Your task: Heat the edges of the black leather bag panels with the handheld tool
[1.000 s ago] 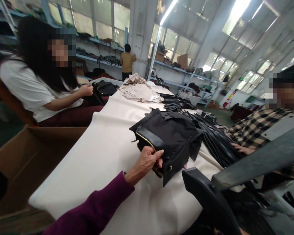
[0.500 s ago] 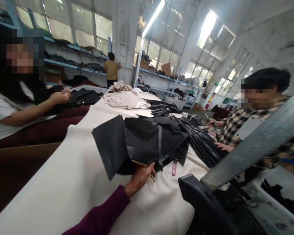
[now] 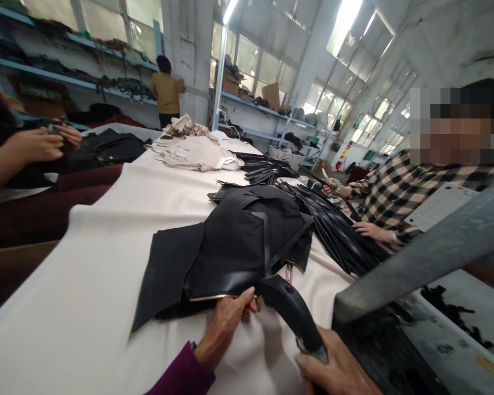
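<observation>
My left hand (image 3: 226, 323), in a purple sleeve, pinches the near edge of a black leather-like bag piece (image 3: 230, 252) beside its gold-toothed zipper (image 3: 214, 298). The piece lies on the cream-covered table with its flat panels spread to the left and back. Wrapped round the lower end of a black curved hand-held tool (image 3: 296, 307) is my right hand (image 3: 333, 362). The broad tip of this tool is at the zipper end, close to my left fingertips; whether it touches cannot be told. A small pink tag-like item (image 3: 288, 272) shows just behind the tool.
A slanted metal post (image 3: 420, 241) crosses the right side. Black strips (image 3: 333, 230) lie at the back right, under a co-worker's hand (image 3: 372, 231). Pale fabric pieces (image 3: 197, 153) are heaped farther back. Another person's hands (image 3: 45, 144) are at far left.
My right hand has come into view on the black tool. The tool's tip has moved left to the zipper end. The bag piece's left panels lie lower and nearer me.
</observation>
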The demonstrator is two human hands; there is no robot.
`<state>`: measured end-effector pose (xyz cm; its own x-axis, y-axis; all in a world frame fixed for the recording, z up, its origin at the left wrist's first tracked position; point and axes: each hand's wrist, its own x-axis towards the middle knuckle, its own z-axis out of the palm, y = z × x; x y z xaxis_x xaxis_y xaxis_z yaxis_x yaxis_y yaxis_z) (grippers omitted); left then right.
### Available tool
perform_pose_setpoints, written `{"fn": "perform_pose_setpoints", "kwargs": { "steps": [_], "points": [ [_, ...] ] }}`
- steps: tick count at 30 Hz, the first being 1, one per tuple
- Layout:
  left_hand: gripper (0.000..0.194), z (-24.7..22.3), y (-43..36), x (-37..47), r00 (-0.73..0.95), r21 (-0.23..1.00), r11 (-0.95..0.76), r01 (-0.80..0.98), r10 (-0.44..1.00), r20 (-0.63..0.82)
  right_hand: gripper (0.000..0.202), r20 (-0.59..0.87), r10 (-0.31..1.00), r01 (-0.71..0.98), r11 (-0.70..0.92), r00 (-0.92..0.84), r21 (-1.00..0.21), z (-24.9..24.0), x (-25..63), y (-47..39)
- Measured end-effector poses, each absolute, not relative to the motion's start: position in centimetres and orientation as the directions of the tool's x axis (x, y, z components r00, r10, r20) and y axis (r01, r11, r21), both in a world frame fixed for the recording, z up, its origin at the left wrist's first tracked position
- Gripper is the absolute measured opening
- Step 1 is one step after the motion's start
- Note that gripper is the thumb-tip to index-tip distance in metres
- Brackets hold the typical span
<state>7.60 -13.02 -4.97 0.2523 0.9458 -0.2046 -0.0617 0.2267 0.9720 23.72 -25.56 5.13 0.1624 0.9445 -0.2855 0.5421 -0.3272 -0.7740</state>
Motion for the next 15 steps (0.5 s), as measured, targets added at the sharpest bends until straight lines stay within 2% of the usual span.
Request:
{"fn": "perform_pose_setpoints", "kwargs": {
  "steps": [3,5,10,15],
  "points": [
    [0.045,-4.5,-13.4,7.3,0.243,0.967,0.248,-0.062,0.943,-0.226,0.013,-0.312,0.949,0.458,-0.301,0.052,-0.837,5.0,23.7,-23.8],
    [0.043,-4.4,-13.4,7.1,0.262,0.962,0.263,-0.074,0.936,-0.236,0.008,-0.301,0.952,0.441,-0.291,0.048,-0.849,5.4,23.5,-23.4],
    [0.043,-4.5,-13.3,7.3,0.284,0.942,0.296,-0.16,0.928,-0.243,0.009,-0.363,0.931,0.512,-0.333,0.044,-0.792,6.4,22.7,-23.9],
    [0.04,-4.8,-13.7,7.3,0.268,0.892,0.35,-0.285,0.923,-0.277,0.029,-0.307,0.942,0.607,-0.323,0.134,-0.726,5.8,23.4,-22.2]
  ]
}}
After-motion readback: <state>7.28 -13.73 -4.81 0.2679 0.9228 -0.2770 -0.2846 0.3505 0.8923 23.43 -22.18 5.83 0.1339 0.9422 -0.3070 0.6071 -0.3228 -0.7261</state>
